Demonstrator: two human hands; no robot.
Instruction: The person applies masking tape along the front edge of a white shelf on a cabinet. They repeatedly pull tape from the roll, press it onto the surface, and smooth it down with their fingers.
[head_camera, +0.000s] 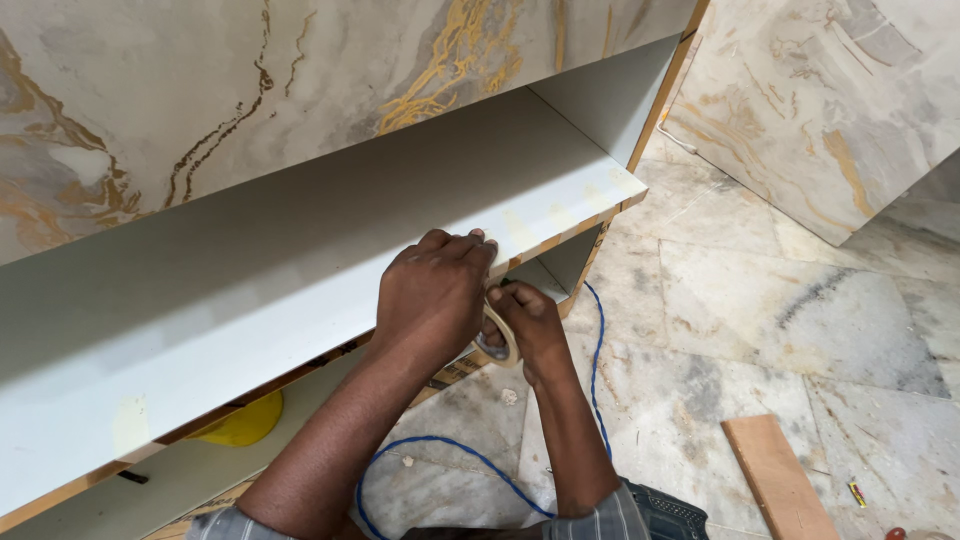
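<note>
Nearest, a blue cable loops over the marble floor. The right hand grips a light, stiff roll of masking tape, best held by its rim. The left hand presses bent fingers onto the white shelf edge, grasping nothing.

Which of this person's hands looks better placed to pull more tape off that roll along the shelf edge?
Probably the right hand: it already holds the tape roll just below the shelf's front edge. The left hand lies pressed flat on that edge, fingers over the lip.
</note>
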